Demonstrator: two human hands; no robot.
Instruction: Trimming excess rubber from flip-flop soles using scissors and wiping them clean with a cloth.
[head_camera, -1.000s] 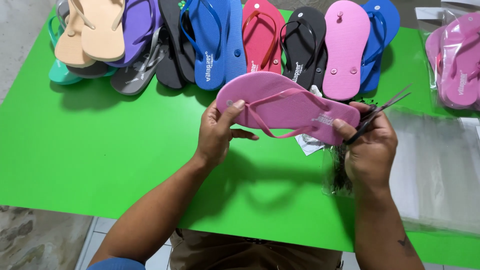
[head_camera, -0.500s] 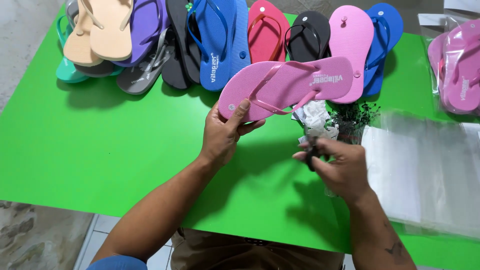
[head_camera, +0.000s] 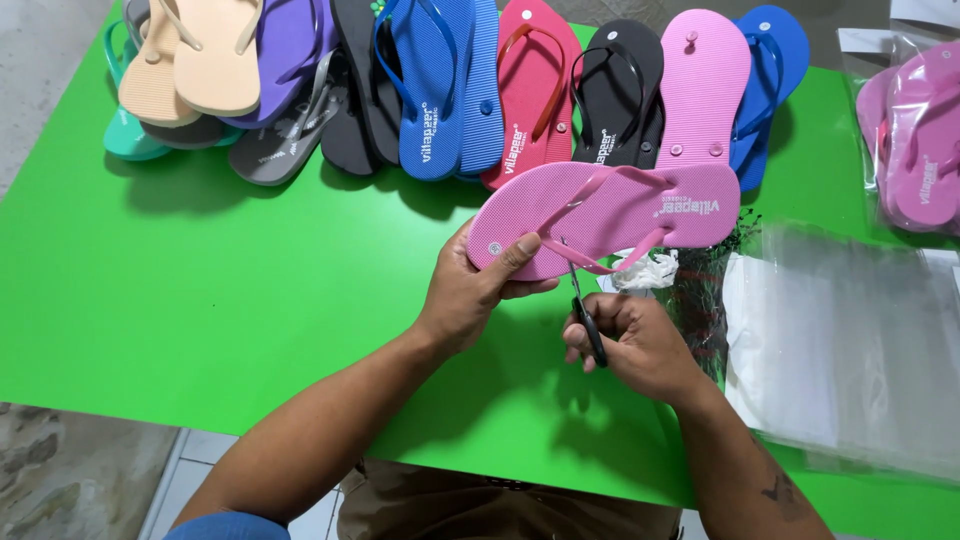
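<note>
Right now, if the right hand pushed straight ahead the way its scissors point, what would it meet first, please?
The right hand aims its scissors up at the pink flip-flop; they would probably meet its strap first, though depth is unclear.

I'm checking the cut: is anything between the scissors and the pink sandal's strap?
Nothing visible. The scissors in the right hand point up at the strap of the pink sandal, which the left hand holds.

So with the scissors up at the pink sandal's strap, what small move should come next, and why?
Probably close the scissors in a short snip. The right hand holds them with the tips at the strap of the pink sandal, which the left hand grips at the toe end. A crumpled white scrap sits right by the strap; whether it is attached there cannot be told.
</note>
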